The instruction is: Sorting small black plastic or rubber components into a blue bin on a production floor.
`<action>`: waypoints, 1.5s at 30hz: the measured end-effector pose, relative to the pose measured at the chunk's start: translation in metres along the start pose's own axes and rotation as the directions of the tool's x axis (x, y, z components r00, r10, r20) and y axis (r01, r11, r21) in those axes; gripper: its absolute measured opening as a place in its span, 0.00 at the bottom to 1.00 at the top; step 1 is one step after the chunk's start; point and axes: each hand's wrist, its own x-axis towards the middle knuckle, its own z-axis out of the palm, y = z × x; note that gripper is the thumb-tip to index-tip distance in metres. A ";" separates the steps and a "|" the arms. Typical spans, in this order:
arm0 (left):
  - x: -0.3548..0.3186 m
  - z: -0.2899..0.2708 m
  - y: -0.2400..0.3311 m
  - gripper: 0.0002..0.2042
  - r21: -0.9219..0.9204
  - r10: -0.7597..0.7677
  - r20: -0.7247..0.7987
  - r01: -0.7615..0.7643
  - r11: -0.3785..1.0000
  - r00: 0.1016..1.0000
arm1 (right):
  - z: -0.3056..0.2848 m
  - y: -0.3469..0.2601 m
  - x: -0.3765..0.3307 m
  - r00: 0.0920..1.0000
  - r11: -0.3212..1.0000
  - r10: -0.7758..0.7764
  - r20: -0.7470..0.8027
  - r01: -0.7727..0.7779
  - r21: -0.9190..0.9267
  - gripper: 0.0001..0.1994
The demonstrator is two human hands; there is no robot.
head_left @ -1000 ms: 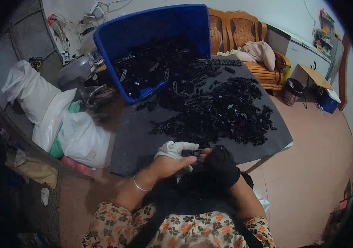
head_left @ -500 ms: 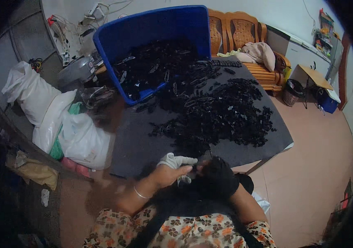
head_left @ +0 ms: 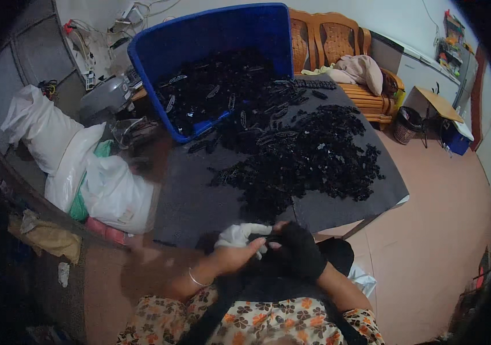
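Observation:
Over the near edge of the table, my left hand (head_left: pixel 238 240) wears a white glove with the thumb bare, and its thumb and fingers are pinched together. My right hand (head_left: pixel 297 246), in a black fingerless glove, meets it fingertip to fingertip. Between them is a small dark piece (head_left: pixel 268 237), too small and dark to make out fully. Just beyond my hands lies a large heap of small black plastic parts (head_left: pixel 314 155) on the grey-covered table (head_left: pixel 194 201). Longer black strips with fine outlines are mixed into its far side.
A blue bin (head_left: pixel 142 69) lies tipped toward me on the far table, black parts spilling from it. White sacks (head_left: pixel 116 192) stand left of the table. Behind are a wooden bench (head_left: pixel 337 46) with a cloth (head_left: pixel 357 75), and a wicker basket (head_left: pixel 405 131) to the right.
My hands have drawn closer together and the left fingers, stretched out before, are now curled in. Both hands stay near the table's front edge.

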 end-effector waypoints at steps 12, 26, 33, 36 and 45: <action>0.003 -0.060 0.003 0.28 0.688 0.210 -0.121 -0.071 0.722 0.970 | -0.030 -0.018 0.023 0.915 0.986 0.167 0.367 -0.158 -0.055 0.14; 0.172 -0.020 -0.027 0.23 0.821 0.375 -0.296 0.034 0.570 0.879 | -0.024 0.072 0.102 0.979 0.689 -0.122 0.165 0.204 -0.696 0.21; 0.273 0.031 -0.001 0.22 0.609 0.556 -0.309 -0.289 0.739 0.772 | -0.080 0.145 0.127 0.992 0.333 -0.111 -0.056 -0.016 -0.943 0.22; 0.294 0.022 0.029 0.23 0.606 0.573 -0.168 -0.374 0.702 0.802 | -0.108 0.143 0.145 0.948 0.422 0.229 -0.222 -0.302 -0.855 0.20; 0.308 -0.133 0.058 0.21 0.948 0.220 -0.259 0.204 0.242 0.940 | -0.105 0.123 0.112 0.927 0.706 -0.059 -0.371 -0.224 -0.672 0.07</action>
